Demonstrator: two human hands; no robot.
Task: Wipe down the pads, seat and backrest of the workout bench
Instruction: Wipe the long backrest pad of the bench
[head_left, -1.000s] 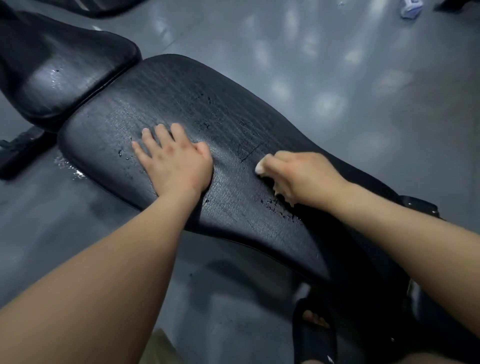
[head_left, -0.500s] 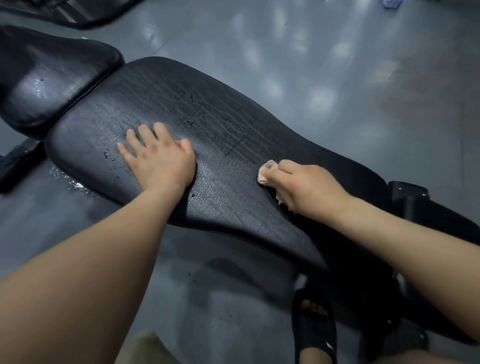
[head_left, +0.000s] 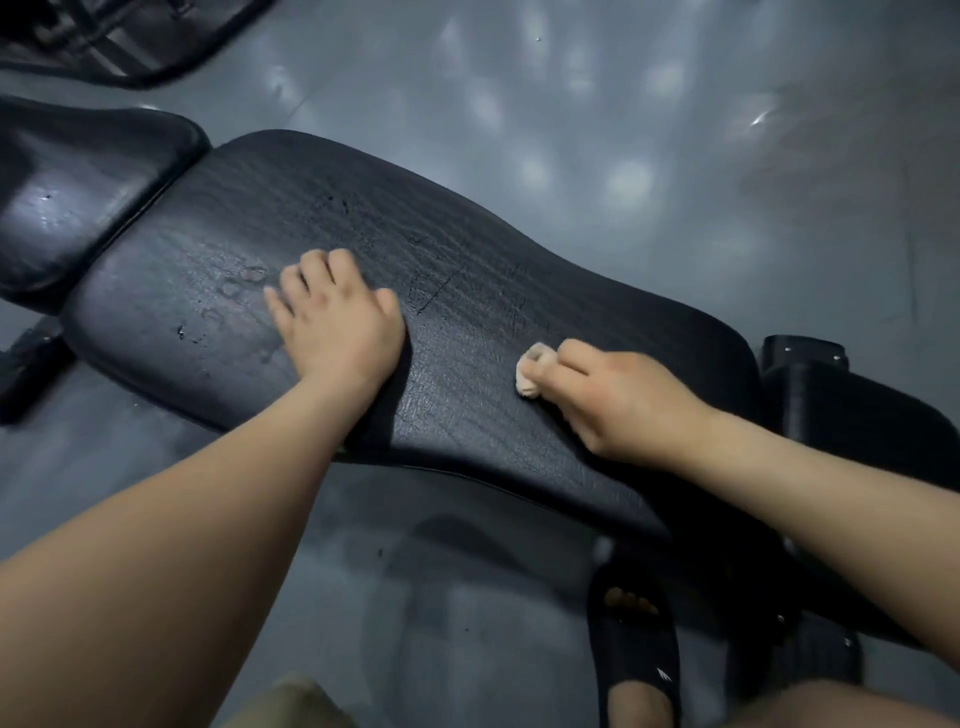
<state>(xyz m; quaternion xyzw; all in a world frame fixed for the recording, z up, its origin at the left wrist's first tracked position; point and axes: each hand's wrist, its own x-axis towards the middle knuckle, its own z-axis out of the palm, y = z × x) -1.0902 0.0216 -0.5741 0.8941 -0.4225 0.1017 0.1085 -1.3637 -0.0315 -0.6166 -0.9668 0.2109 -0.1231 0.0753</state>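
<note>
I am in the middle of wiping the long black textured vinyl backrest (head_left: 493, 322) of the bench, which runs slantwise across my view from upper left to lower right. My right hand (head_left: 618, 395) has its fingers curled round a small pale wad of cloth (head_left: 530, 371), pinching it between thumb and fingertips. The wad presses on the pad near its narrower, nearer half. My left hand (head_left: 337, 327) lies palm-down on the wider part of the backrest. It holds nothing and, I judge, braces me while I lean over.

Left of that hand there are damp rings and droplets (head_left: 244, 280) on the vinyl, so that end looks wet but not wiped dry. The glossy black seat pad (head_left: 78, 197) lies just beyond the backrest's far end, apart from both hands, and it shines with a few specks on it. My foot in a black slide sandal (head_left: 639, 649) stands on the grey floor (head_left: 675, 156) below the bench.

As I read it, the backrest is partly done and the seat and other pads are yet to come. The next move calls for long, firm strokes of the cloth towards the wet patch. I would need to lift my left hand clear so the part under it gets wiped too. The wad is small, so it may need refolding before the seat.
</note>
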